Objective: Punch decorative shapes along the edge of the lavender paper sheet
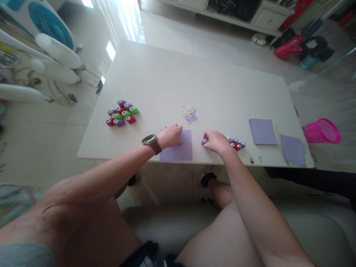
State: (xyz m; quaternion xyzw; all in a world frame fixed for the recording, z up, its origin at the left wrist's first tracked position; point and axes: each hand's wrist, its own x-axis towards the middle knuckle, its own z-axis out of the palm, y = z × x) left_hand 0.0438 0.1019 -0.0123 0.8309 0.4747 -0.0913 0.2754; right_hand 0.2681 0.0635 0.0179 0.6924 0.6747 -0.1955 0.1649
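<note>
A sheet of purple paper lies at the table's near edge, with a row of small punched holes down its right side. My left hand rests on the sheet, thumb and fingers apart and slightly bent. My right hand pinches a small purple craft punch with a white round button, just right of the sheet. Beside that hand stands a small group of punches in purple, red and green, partly hidden by it. Beyond the sheet is a pile of purple and yellow paper bits.
Several more coloured punches stand grouped on the left of the white table. On the right lie a stack of purple paper, another purple stack and two tiny objects. A pink basket is beyond the right edge.
</note>
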